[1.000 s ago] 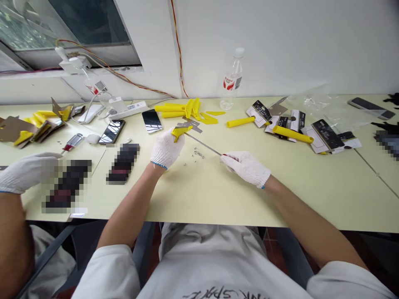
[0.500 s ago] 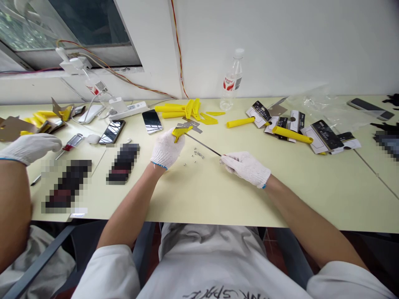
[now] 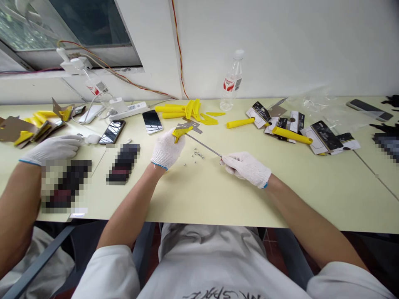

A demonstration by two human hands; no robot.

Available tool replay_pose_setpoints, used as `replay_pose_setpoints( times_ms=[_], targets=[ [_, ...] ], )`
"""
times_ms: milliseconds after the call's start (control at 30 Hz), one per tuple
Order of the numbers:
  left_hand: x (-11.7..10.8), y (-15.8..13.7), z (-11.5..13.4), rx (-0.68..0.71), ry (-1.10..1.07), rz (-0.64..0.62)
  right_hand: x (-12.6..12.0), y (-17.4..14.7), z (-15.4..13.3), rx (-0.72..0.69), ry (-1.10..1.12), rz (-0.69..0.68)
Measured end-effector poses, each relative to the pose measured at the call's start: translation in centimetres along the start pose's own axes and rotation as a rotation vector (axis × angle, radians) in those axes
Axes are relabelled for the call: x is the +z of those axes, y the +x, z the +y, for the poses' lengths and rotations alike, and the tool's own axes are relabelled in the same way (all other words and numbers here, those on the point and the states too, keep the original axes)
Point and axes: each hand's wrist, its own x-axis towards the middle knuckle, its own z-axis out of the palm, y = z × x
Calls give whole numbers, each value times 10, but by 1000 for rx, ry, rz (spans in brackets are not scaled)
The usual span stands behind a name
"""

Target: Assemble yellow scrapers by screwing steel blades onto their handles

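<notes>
firmly, left hand (image 3: 166,148) gripping yellow scraper (image 3: 181,131), right hand (image 3: 246,167) pinching screwdriver (image 3: 204,145)

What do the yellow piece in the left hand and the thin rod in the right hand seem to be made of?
Yellow piece: probably moulded plastic, with a uniform bright colour and smooth matte surface. Thin rod: likely steel, grey, slim and straight with a dull sheen.

White knit gloves on left hand (image 3: 166,149) and right hand (image 3: 247,168), thin blue trim at cuffs. Forearms bare. White short-sleeve T-shirt, dark print lettering on chest.
</notes>
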Motion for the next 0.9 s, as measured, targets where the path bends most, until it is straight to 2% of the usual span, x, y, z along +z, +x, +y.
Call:
replay_pose_setpoints(
  times_ms=[300,433,567,633,733,833,900],
  targets=[
    [3,-1,-3,-17,-9,-8,0,1,-1,76,143,-37],
    [-1,2,-1,-21,-9,-9,1,2,-1,54,159,-32],
    [-6,4,1,-34,-14,-66,2,3,-5,24,114,-7],
    [-10,5,2,-66,-42,-80,0,3,-6,-1,1,52],
    [-16,5,5,-171,-134,-108,-11,7,-1,-84,-285,232],
    [-25,4,10,-284,-287,-185,-27,13,10,-148,-569,424],
    [-29,4,13,-327,-400,-248,-37,19,18,-136,-733,488]
  ],
)
